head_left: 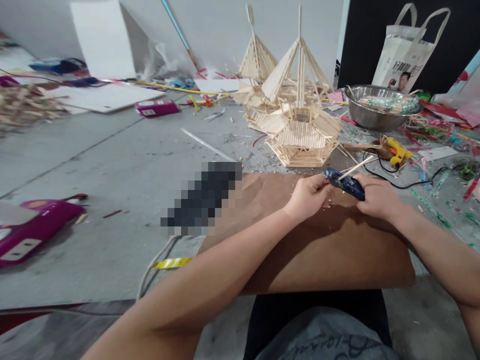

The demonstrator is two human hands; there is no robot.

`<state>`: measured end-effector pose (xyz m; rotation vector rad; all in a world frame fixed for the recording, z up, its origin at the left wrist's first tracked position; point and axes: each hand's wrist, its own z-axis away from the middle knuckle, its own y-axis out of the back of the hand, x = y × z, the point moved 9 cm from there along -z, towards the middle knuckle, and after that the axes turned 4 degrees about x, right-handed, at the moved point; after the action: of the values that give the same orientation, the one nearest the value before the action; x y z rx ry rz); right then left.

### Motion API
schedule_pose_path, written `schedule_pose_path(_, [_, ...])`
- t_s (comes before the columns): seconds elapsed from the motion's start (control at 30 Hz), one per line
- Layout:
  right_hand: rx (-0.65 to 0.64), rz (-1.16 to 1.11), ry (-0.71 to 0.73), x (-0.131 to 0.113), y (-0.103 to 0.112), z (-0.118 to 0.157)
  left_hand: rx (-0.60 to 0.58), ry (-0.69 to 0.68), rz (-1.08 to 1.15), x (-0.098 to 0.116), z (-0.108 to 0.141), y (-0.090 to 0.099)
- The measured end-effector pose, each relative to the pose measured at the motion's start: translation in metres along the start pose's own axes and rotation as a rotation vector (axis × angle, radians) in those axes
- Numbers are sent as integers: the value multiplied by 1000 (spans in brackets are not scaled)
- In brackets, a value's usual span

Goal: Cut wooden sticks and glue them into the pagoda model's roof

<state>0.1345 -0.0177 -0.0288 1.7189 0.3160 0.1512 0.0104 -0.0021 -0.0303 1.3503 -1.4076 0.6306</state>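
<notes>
Over a brown sheet (300,260), my right hand (377,197) is closed round one end of a dark blue tool (347,186). My left hand (309,196) is closed at the tool's other end; its fingertips are pinched, and what they hold is too small to make out. A thin pale stick (358,167) slants up to the right from the middle of the tool. Just beyond my hands stands a model of pale sticks (302,135) with a many-sided base and pointed roofs.
A metal bowl (375,117) with wrapped sticks and a yellow glue gun (398,152) with its black cord lie at the right. Magenta power strips (41,225) sit at the left. A pixelated dark object (204,197) lies by the sheet.
</notes>
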Motion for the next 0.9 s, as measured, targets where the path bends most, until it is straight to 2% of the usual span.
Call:
schedule_pose_path(0.2, [-48, 56, -40, 0, -1, 0, 27, -1, -41, 0, -1, 2])
schedule_pose_path(0.4, [24, 15, -20, 1, 0, -1, 31, -28, -74, 2, -1, 2])
schedule_pose_path(0.9, [67, -112, 114, -3, 0, -1, -111, 124, 187, -15, -1, -11])
